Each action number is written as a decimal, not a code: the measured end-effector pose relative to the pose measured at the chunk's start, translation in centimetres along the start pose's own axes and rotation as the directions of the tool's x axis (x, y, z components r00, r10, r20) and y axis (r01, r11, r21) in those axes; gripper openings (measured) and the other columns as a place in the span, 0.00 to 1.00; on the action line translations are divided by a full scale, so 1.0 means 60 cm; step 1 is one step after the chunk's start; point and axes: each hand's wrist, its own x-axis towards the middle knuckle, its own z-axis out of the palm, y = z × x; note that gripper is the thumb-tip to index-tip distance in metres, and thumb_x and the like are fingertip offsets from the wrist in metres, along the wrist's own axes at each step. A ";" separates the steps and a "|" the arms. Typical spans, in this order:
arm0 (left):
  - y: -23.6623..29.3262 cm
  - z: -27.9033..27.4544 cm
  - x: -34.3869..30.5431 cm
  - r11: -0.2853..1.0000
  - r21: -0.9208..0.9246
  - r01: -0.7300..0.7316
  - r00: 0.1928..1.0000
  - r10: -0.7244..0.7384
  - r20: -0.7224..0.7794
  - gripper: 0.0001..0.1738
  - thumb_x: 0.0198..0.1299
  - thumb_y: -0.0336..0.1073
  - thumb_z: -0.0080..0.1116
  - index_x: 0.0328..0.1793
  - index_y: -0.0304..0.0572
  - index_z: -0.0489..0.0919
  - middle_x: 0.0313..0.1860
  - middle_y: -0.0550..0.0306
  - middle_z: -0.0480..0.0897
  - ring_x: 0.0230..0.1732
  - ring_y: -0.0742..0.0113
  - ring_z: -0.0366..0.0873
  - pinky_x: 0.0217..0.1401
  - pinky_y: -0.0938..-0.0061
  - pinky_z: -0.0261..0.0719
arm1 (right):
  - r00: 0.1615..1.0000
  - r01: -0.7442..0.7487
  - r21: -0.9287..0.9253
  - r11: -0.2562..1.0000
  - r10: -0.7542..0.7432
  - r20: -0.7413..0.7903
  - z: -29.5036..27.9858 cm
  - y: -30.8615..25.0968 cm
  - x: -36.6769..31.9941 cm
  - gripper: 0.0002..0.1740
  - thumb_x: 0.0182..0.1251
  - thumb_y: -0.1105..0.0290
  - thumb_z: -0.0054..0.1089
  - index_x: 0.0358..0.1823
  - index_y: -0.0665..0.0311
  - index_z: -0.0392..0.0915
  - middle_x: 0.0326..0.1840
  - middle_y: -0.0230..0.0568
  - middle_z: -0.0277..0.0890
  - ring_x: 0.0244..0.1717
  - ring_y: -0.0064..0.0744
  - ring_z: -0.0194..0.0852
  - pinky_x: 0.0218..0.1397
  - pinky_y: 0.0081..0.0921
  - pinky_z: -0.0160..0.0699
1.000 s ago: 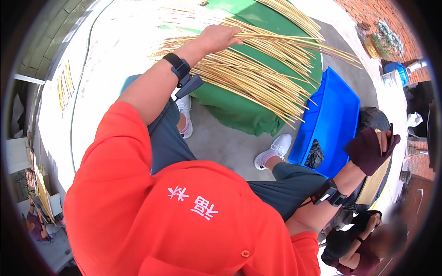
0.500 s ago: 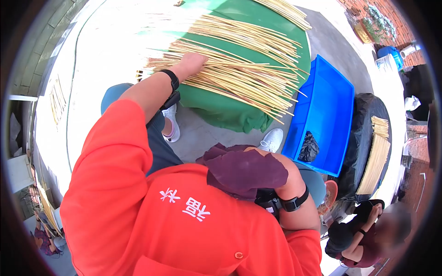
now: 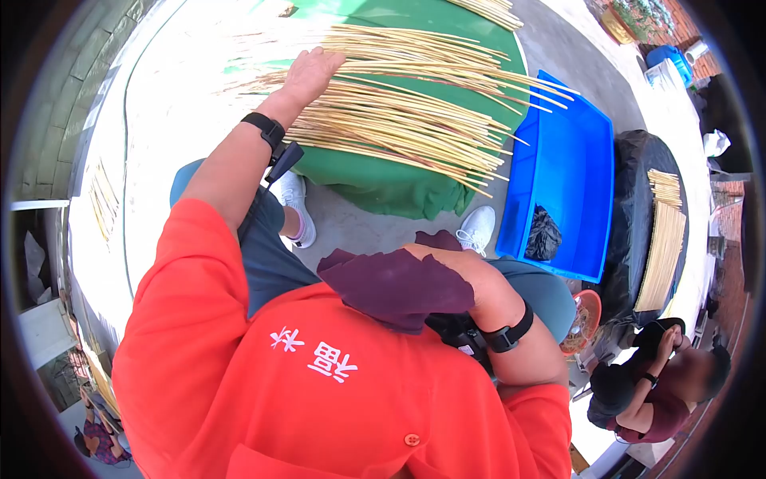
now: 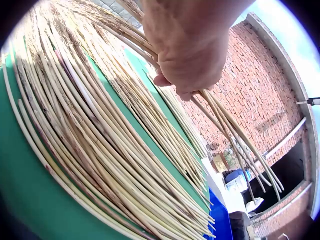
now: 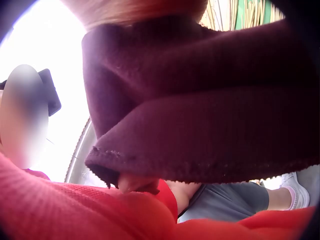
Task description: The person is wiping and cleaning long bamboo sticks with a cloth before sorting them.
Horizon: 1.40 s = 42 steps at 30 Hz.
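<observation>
In the head view my left hand point(image 3: 309, 78) is over the far side of a pile of dry plant stalks point(image 3: 407, 120) spread on a green cloth point(image 3: 379, 182). It grips a few long stalks point(image 4: 232, 130), whose bare ends stick out past the fist in the left wrist view. Bushy ends of the stalks point(image 4: 75, 35) lie toward the upper left there. My right hand point(image 3: 459, 263) is drawn in before the red shirt. It holds a maroon cloth point(image 3: 395, 289) that drapes over and hides most of its fingers; fingertips point(image 5: 137, 182) peek out beneath the hem in the right wrist view.
A blue tub point(image 3: 570, 184) with a black plastic bag point(image 3: 543, 235) in it stands right of the table. Beyond is a black-covered surface point(image 3: 630, 207) with short stalks point(image 3: 661, 255). A red bowl point(image 3: 586, 315) sits by the right knee. Another person point(image 3: 654, 403) is at lower right.
My left hand went down to the near pile, then rose and moved away with a few stalks. The right hand swung in from the far right to the lap, bringing the maroon cloth.
</observation>
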 end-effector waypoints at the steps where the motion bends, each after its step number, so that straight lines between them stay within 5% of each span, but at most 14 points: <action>1: -0.003 0.014 -0.006 1.000 -0.001 -0.005 1.000 0.005 -0.002 0.09 0.49 0.25 0.45 0.37 0.46 0.68 0.32 0.59 0.75 0.40 0.57 0.70 0.42 0.65 0.67 | 0.999 0.023 0.097 0.995 -0.027 0.036 0.002 0.006 0.006 0.14 0.59 0.64 0.53 0.43 0.66 0.75 0.33 0.27 0.74 0.30 0.14 0.64 0.34 0.14 0.66; 5: -0.012 0.065 -0.032 0.996 0.026 -0.082 0.983 0.076 0.167 0.13 0.49 0.25 0.46 0.41 0.50 0.69 0.34 0.59 0.74 0.43 0.59 0.70 0.44 0.65 0.67 | 0.996 -0.088 0.144 0.986 0.083 0.040 0.005 0.003 0.019 0.13 0.60 0.67 0.52 0.42 0.67 0.75 0.36 0.30 0.76 0.34 0.15 0.67 0.38 0.15 0.68; 7: -0.012 0.077 -0.040 0.985 0.055 -0.164 0.979 0.156 0.130 0.14 0.49 0.25 0.47 0.43 0.50 0.69 0.35 0.58 0.74 0.43 0.59 0.70 0.45 0.67 0.68 | 0.995 0.074 0.071 0.995 -0.079 0.068 0.004 0.013 0.023 0.12 0.60 0.68 0.53 0.41 0.68 0.75 0.34 0.29 0.75 0.32 0.14 0.64 0.36 0.16 0.67; 9: -0.017 0.098 -0.044 0.981 0.092 -0.169 0.963 0.144 0.227 0.15 0.49 0.26 0.48 0.44 0.50 0.70 0.37 0.58 0.73 0.45 0.59 0.69 0.47 0.67 0.67 | 0.996 0.045 0.136 0.990 -0.055 0.075 0.000 0.014 0.024 0.12 0.60 0.67 0.52 0.40 0.69 0.75 0.34 0.29 0.75 0.32 0.14 0.62 0.36 0.16 0.67; 16: -0.010 0.122 -0.072 0.997 -0.060 0.039 0.989 -0.030 0.146 0.24 0.42 0.43 0.64 0.46 0.48 0.70 0.42 0.57 0.71 0.50 0.58 0.66 0.51 0.66 0.64 | 0.991 0.104 0.159 0.982 -0.116 0.069 -0.010 0.016 0.027 0.13 0.61 0.67 0.51 0.40 0.70 0.74 0.34 0.28 0.74 0.33 0.14 0.61 0.37 0.16 0.66; 23: -0.002 0.105 -0.082 0.958 -0.278 0.073 0.994 -0.047 0.096 0.25 0.42 0.40 0.64 0.49 0.47 0.70 0.45 0.54 0.70 0.53 0.54 0.64 0.55 0.65 0.63 | 0.994 0.077 0.029 0.997 -0.079 0.078 -0.003 0.017 0.041 0.13 0.61 0.64 0.49 0.38 0.68 0.73 0.28 0.28 0.72 0.28 0.16 0.59 0.33 0.17 0.65; 25: 0.001 0.104 -0.085 0.961 -0.269 0.063 0.996 -0.043 0.080 0.24 0.43 0.36 0.62 0.49 0.45 0.69 0.46 0.53 0.70 0.54 0.53 0.63 0.57 0.64 0.62 | 0.997 -0.037 0.202 0.979 0.022 0.076 0.000 0.009 0.039 0.14 0.61 0.63 0.50 0.39 0.68 0.74 0.28 0.28 0.71 0.27 0.16 0.58 0.31 0.17 0.65; 28: 0.000 0.101 -0.080 0.950 -0.312 -0.025 0.999 0.012 -0.042 0.20 0.42 0.29 0.55 0.46 0.41 0.70 0.45 0.51 0.70 0.53 0.52 0.63 0.58 0.62 0.61 | 0.997 -0.042 0.033 0.999 0.040 0.063 -0.004 0.004 0.041 0.16 0.61 0.61 0.51 0.40 0.68 0.74 0.27 0.27 0.71 0.27 0.16 0.59 0.30 0.16 0.64; 33: -0.012 0.097 -0.035 0.955 -0.290 0.059 0.987 -0.099 -0.125 0.14 0.45 0.27 0.53 0.42 0.41 0.72 0.40 0.51 0.74 0.50 0.53 0.66 0.56 0.66 0.64 | 0.999 -0.035 0.068 0.997 0.033 0.041 -0.005 0.002 0.038 0.15 0.58 0.64 0.53 0.41 0.68 0.74 0.33 0.30 0.74 0.32 0.16 0.62 0.36 0.17 0.66; 36: -0.030 0.101 0.008 0.937 -0.262 0.230 0.973 -0.224 0.053 0.15 0.50 0.30 0.54 0.46 0.44 0.74 0.42 0.51 0.77 0.47 0.53 0.70 0.54 0.65 0.68 | 0.999 -0.054 0.133 0.990 0.054 0.001 -0.010 0.005 0.037 0.15 0.59 0.64 0.53 0.42 0.67 0.74 0.32 0.30 0.74 0.32 0.16 0.63 0.36 0.17 0.66; 41: -0.056 0.125 0.064 0.977 -0.100 0.190 0.957 -0.161 0.243 0.20 0.50 0.32 0.56 0.52 0.45 0.72 0.45 0.52 0.77 0.50 0.54 0.70 0.55 0.65 0.67 | 0.985 -0.159 0.100 0.982 0.165 -0.057 -0.021 0.007 0.048 0.17 0.61 0.65 0.52 0.50 0.66 0.70 0.37 0.30 0.74 0.36 0.15 0.66 0.42 0.14 0.65; 42: -0.062 0.137 0.071 0.984 -0.051 0.172 0.939 -0.148 0.310 0.22 0.50 0.32 0.56 0.54 0.45 0.71 0.46 0.53 0.76 0.51 0.55 0.69 0.56 0.65 0.67 | 0.977 -0.115 0.396 0.911 0.175 -0.118 -0.019 0.015 0.052 0.19 0.62 0.66 0.51 0.53 0.64 0.67 0.40 0.31 0.74 0.38 0.15 0.66 0.45 0.14 0.65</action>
